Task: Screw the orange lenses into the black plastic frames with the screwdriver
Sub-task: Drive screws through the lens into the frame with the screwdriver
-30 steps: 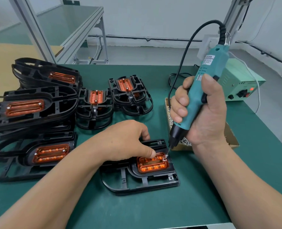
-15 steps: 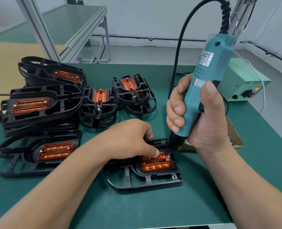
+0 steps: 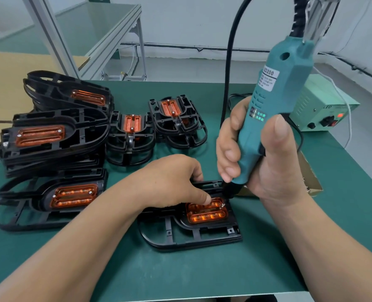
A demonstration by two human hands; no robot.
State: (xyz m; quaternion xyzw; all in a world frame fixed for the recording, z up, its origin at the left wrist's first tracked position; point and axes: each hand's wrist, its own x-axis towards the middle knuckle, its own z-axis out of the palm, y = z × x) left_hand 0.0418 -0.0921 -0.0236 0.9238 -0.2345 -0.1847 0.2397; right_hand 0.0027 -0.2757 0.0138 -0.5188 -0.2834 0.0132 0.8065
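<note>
A dark green mat is covering the counter [image 3: 267, 269], and a pale strip is running along its near edge. Behind it a second table [image 3: 115, 33] with a metal frame is standing before a light wall. A brown cardboard sheet [image 3: 4, 83] is lying at the left. At the far right corner a pale green power box [image 3: 320, 105] is sitting with a red lamp glowing, and a cardboard box [image 3: 311, 184] is lying just behind the right hand [image 3: 267, 162].

Six orange lenses are showing in all. Five are sitting away from the work, one on each of these: the near-left frame [image 3: 24, 205], the left stack [image 3: 50, 153], the rear stack [image 3: 56, 88], the left pile [image 3: 130, 147] and the right pile [image 3: 180, 131] in the middle. How many frames each stack is holding, I cannot tell.

The sixth orange lens [image 3: 206, 212] is lying in the black frame [image 3: 191, 238] at the near middle of the counter. The left hand [image 3: 172, 182] is holding this frame down: its grip is curling over the far edge, and the thumb tip is pressing on the lens. The grip of the right hand is wrapping fully round the one screwdriver [image 3: 276, 101], which is standing almost upright. Its dark tip is touching the far right corner of the lens, where a small screw [image 3: 223, 205] is shining. A black cable [image 3: 229, 73] is rising from the tool.
</note>
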